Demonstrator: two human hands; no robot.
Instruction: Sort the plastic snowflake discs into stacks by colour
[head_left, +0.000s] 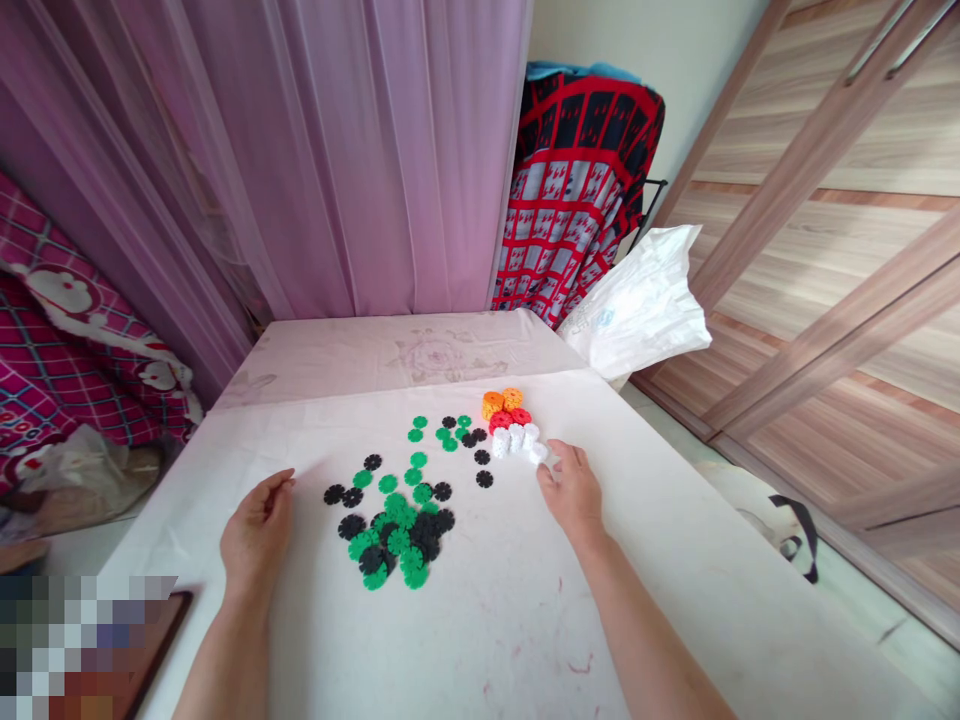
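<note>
My right hand (573, 490) is beside the white notched discs (516, 440), thumb and forefinger apart near the closest white stack (538, 453). I cannot tell whether the fingertips touch it. Behind the white stacks stand red disc stacks (501, 421) and orange ones (493, 403). On the left, my left hand (257, 530) rests on the table with its fingers curled together; nothing shows in them. Between both hands lies a loose heap of green discs (399, 541) and black discs (426, 530), with several more scattered behind it, such as a black disc (484, 479).
A white cloth covers the table (510, 620), with a flowered strip (435, 355) at the far end. A white plastic bag (641, 300) stands at the far right corner. Purple curtains (390, 150) hang behind, and a wooden wardrobe (810, 260) is on the right.
</note>
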